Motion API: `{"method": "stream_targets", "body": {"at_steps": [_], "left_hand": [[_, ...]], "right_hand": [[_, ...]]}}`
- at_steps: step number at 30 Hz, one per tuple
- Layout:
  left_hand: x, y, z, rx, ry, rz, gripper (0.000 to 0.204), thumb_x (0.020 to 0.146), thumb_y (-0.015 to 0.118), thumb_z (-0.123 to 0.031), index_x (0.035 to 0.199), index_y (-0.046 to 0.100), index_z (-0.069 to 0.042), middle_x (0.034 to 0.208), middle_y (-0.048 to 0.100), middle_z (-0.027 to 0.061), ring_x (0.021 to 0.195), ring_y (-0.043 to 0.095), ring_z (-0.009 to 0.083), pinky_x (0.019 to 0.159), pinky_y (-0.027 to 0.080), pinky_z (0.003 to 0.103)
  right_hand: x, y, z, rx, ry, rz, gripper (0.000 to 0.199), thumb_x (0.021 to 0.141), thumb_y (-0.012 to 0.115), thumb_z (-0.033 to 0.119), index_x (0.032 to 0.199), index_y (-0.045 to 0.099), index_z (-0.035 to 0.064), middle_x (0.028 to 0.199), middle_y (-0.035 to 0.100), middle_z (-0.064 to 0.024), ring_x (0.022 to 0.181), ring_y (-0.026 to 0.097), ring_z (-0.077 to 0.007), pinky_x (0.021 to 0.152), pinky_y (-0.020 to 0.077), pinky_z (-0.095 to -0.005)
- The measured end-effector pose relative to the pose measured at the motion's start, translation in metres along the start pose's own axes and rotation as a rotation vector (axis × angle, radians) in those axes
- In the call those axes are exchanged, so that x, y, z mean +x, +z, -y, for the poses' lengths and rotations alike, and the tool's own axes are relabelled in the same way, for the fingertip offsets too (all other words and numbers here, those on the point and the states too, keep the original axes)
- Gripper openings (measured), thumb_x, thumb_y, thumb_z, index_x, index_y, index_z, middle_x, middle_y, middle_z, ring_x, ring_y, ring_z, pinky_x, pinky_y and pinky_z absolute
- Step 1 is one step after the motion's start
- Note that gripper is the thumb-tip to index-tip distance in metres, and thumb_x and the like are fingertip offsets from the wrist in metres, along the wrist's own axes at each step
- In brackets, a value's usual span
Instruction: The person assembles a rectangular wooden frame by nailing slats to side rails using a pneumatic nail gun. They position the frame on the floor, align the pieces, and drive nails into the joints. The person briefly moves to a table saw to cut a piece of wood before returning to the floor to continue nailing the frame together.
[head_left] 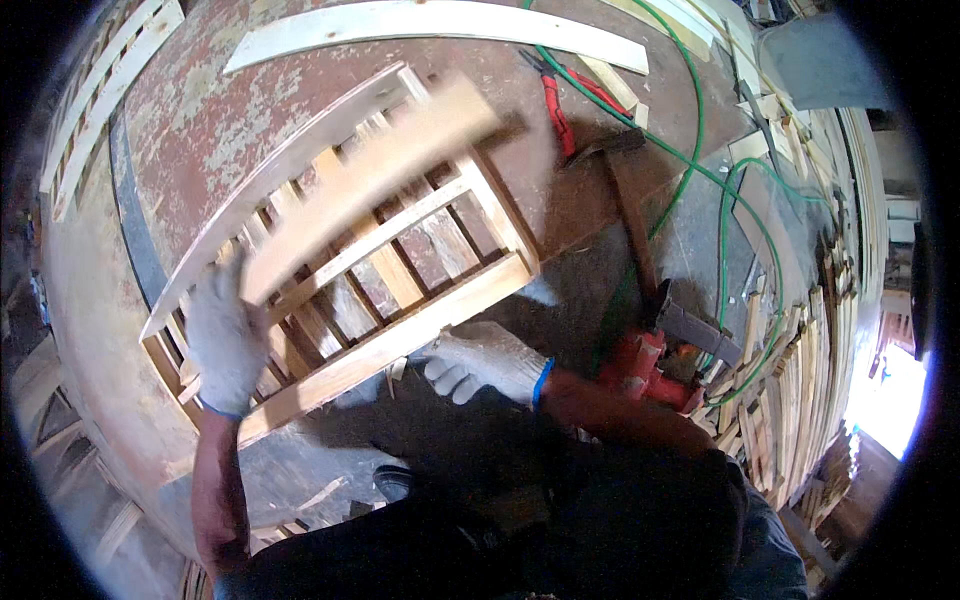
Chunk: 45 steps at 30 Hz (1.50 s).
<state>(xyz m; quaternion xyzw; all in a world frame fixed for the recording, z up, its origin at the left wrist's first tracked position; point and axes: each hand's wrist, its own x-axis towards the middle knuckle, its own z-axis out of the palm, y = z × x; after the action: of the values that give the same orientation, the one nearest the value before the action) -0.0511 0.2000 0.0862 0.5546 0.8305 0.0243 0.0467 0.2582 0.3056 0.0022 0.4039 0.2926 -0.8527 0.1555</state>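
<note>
Left hand, in a white knit glove, raised and closed on a pale wood slat, motion-blurred, so the grip is probably a full wrap. Right hand, gloved, curled under the near rail of the slatted wooden frame. Frame lies centre-left on the worn, rust-brown table; red pliers far right.

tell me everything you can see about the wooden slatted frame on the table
The wooden slatted frame is pale raw wood: long rails joined by short cross slats, one outer rail curved. It lies tilted on the worn reddish table, its lower end over the table's edge. The gloved right hand grips its near rail; the gloved left hand holds a blurred loose slat over it.
</note>
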Motion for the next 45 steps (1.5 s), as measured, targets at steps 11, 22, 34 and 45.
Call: {"method": "stream_targets", "body": {"at_steps": [11, 22, 34, 45], "left_hand": [[-0.073, 0.054, -0.043, -0.141, 0.336, 0.300, 0.090, 0.079, 0.078, -0.043, 0.153, 0.041, -0.008, 0.125, 0.058, 0.0184, 0.114, 0.056, 0.0396, 0.098, 0.044, 0.052], [-0.048, -0.047, -0.056, -0.467, 0.093, 0.187, 0.055, 0.080, 0.078, -0.010, 0.131, 0.058, -0.006, 0.113, 0.064, 0.0156, 0.099, 0.068, 0.0356, 0.084, 0.056, 0.045], [0.087, -0.372, -0.167, -1.483, -0.175, -0.271, 0.044, 0.100, 0.068, -0.021, 0.134, 0.055, 0.005, 0.118, 0.064, 0.0170, 0.108, 0.066, 0.0269, 0.103, 0.055, 0.048], [0.147, -0.402, -0.198, -1.710, -0.551, 0.202, 0.038, 0.098, 0.072, -0.023, 0.122, 0.055, 0.002, 0.108, 0.064, 0.0154, 0.101, 0.065, 0.0278, 0.095, 0.057, 0.044]], "right_hand": [[0.006, 0.004, -0.008, -0.079, -0.150, 0.138, 0.037, 0.097, 0.069, 0.019, 0.128, 0.062, -0.0007, 0.112, 0.070, -0.0116, 0.095, 0.071, -0.0216, 0.078, 0.0614, -0.0344], [-0.056, 0.058, 0.079, -0.670, -0.157, -0.005, 0.043, 0.096, 0.064, 0.046, 0.104, 0.069, 0.0041, 0.093, 0.070, -0.0150, 0.091, 0.069, -0.0219, 0.079, 0.0553, -0.0396], [-0.256, 0.133, 0.164, -0.927, -1.466, -0.445, 0.026, 0.097, 0.058, 0.021, 0.117, 0.060, 0.0048, 0.095, 0.064, -0.0133, 0.085, 0.071, -0.0272, 0.069, 0.0576, -0.0402], [-0.450, 0.154, 0.200, -0.360, -0.727, -0.209, 0.057, 0.096, 0.059, 0.054, 0.117, 0.074, 0.0035, 0.101, 0.077, -0.0180, 0.097, 0.073, -0.0300, 0.091, 0.0548, -0.0425]]}}
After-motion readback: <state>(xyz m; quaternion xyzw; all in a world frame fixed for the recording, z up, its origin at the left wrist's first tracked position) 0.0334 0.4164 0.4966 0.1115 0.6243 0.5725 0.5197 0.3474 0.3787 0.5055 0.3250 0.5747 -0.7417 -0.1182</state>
